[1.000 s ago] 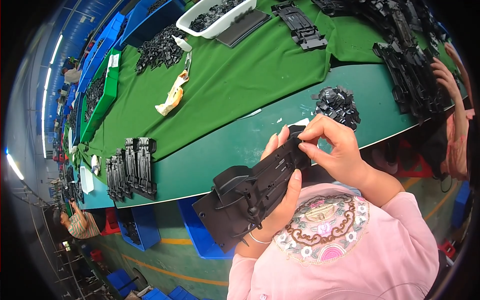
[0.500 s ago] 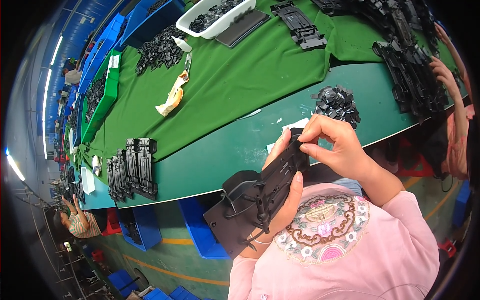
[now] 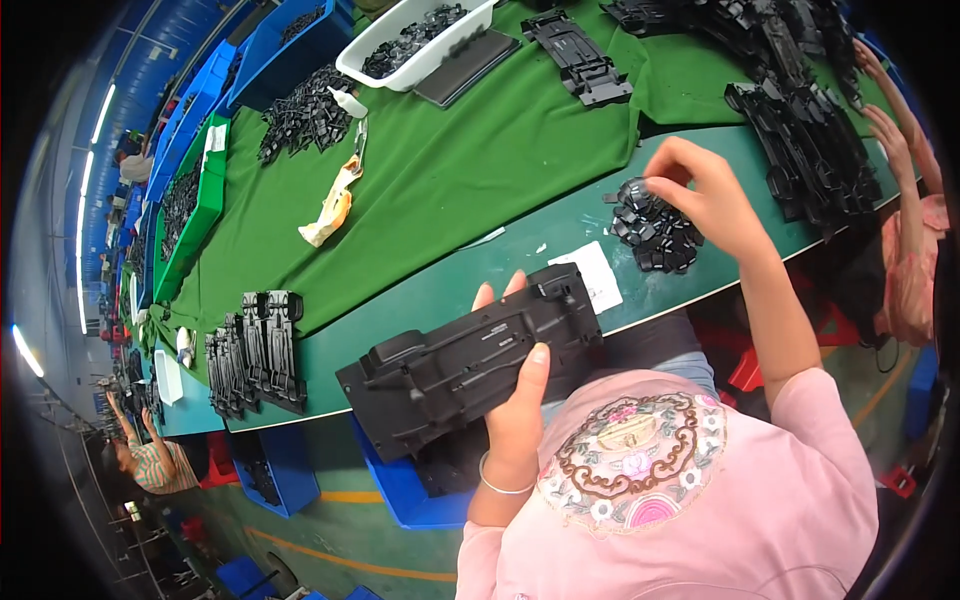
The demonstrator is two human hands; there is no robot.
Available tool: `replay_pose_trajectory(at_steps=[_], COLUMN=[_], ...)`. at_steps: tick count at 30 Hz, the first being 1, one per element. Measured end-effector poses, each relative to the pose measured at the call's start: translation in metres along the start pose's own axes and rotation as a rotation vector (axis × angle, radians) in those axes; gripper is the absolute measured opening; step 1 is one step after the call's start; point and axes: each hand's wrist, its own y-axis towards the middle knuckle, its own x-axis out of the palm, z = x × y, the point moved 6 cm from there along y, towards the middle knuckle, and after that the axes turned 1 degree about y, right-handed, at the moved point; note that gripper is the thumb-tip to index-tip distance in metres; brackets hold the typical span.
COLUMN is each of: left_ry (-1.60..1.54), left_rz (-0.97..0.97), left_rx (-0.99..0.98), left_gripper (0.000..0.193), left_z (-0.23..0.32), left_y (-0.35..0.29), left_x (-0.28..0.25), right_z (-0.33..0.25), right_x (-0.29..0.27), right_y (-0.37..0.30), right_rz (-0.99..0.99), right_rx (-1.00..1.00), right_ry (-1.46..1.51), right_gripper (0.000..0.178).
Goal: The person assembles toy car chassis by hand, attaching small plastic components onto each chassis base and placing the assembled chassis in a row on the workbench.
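The thumb and forefinger of the right hand (image 3: 700,190) are bent close together at the upper edge of a pile of small black parts (image 3: 655,238); whether a part is pinched cannot be told. The left hand (image 3: 517,415) has its fingers closed round a long black plastic frame (image 3: 470,355), thumb on top, held tilted above the near edge of the tabletop (image 3: 400,315).

Advisable: lift one part by its edges, without dragging others; keep the frame steady and the left thumb off its recesses.

Containers: the white tub (image 3: 400,79) and green bin (image 3: 208,190) hold small black parts. The blue bin (image 3: 300,62) behind holds dark pieces, too small to identify.
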Motion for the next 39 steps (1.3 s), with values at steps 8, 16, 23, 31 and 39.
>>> replay_pose_trajectory(at_steps=[8,16,23,31,39], left_ry=[-0.009,-0.087,-0.179,0.094,0.234], left_rz=[0.025,0.097,0.204,0.206,0.192], left_rx=[0.021,-0.060,-0.097,0.100,0.266], left_gripper=[0.067,0.055,0.047,0.046,0.043], left_z=[0.004,0.001,-0.004,-0.001,0.014], left_y=[-0.003,-0.002,-0.005,-0.001,-0.003], left_x=[-0.006,-0.016,-0.028,-0.034,-0.030], right_z=[0.026,0.009,-0.009,-0.010,-0.015], right_x=[0.035,0.044,0.062,0.079,0.086], right_y=[0.022,0.017,-0.007,-0.025,-0.028], right_rz=[-0.148,-0.156,-0.435,-0.580,-0.555], right_rx=[-0.144,-0.332,-0.074,0.041,0.017], right_ry=[-0.446,-0.456,0.058,0.379,0.229], right_gripper=[0.015,0.015,0.011,0.011,0.011])
